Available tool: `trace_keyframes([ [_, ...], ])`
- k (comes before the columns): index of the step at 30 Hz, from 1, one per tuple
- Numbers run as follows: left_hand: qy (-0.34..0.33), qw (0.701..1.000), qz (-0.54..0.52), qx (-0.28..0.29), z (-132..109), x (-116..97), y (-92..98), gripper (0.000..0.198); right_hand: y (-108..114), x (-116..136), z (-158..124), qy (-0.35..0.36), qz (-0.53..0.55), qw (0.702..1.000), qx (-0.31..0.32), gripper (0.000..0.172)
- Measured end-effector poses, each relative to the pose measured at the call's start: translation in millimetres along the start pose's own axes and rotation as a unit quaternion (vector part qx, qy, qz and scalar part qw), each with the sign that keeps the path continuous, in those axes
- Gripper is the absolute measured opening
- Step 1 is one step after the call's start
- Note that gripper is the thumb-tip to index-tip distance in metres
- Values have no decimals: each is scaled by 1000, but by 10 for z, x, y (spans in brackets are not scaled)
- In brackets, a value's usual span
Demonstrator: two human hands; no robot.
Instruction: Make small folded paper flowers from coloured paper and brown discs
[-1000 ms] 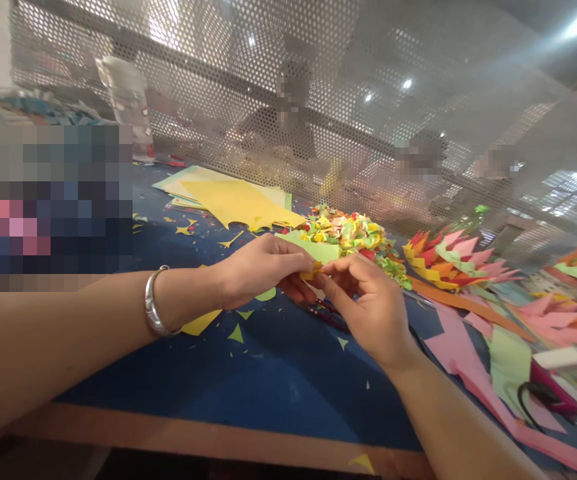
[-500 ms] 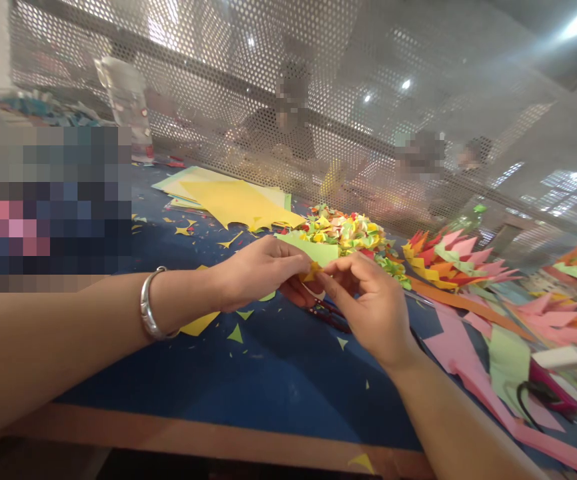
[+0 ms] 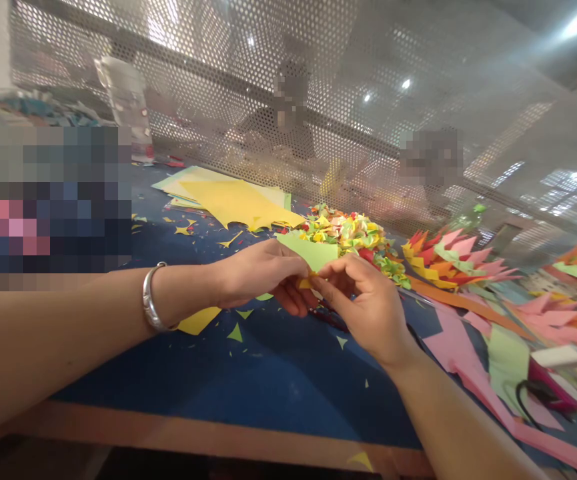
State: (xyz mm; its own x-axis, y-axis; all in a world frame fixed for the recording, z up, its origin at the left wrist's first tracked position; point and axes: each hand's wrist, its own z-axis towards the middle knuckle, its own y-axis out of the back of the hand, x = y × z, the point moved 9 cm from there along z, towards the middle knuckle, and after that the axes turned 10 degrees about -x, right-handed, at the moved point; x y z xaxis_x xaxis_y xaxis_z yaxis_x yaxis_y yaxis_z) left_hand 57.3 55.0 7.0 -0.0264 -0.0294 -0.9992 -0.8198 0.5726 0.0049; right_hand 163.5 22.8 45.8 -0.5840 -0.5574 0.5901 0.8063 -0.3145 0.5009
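Near the middle of the view, my left hand (image 3: 268, 270) and my right hand (image 3: 363, 300) meet, both pinching a small yellow paper piece (image 3: 306, 283). Fingers cover most of that piece. Just behind my hands lies a light green sheet (image 3: 313, 250). Beyond it is a heap of small folded paper pieces (image 3: 355, 233) in yellow, green, red and white. Dark red-handled scissors (image 3: 331, 319), partly hidden, lie under my right hand. A silver bangle is on my left wrist.
Stacked paper sheets (image 3: 233, 200) lie behind my left hand on the blue table (image 3: 268, 393). Small scraps are scattered around. Pink strips (image 3: 468, 360), spiky paper garlands (image 3: 458, 257) and a dark cable are at the right. Behind the perforated screen (image 3: 208, 80) are people.
The fingers of both hands have shifted slightly around the small yellow piece, which has turned and sits a little lower. My left fingers have spread downward. People behind the screen have moved a little.
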Motion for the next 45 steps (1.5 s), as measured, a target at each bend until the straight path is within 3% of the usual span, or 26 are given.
trace_keyframes([
  [9, -55, 993, 104, -8, -23, -120, 17, 31, -51, -72, -9, -42, 27, 998, 25, 16],
  [16, -80, 990, 116, -14, -14, -118, 27, 31, -54, -73, -10, -48, 46, 998, 22, 13],
  [23, -54, 994, 90, -11, 21, -35, 53, 10, -51, -103, 9, -63, 75, 995, 16, 13],
  [34, -119, 984, 136, -9, 81, -11, 124, 17, -62, -162, 16, -97, 96, 990, 34, 18],
  [42, -144, 970, 196, -19, 39, -141, 134, 20, -58, -171, 11, -123, 132, 983, 36, 17],
  [45, -142, 970, 199, 1, 16, -169, 109, 20, -70, -167, 7, -144, 150, 977, 46, 18],
])
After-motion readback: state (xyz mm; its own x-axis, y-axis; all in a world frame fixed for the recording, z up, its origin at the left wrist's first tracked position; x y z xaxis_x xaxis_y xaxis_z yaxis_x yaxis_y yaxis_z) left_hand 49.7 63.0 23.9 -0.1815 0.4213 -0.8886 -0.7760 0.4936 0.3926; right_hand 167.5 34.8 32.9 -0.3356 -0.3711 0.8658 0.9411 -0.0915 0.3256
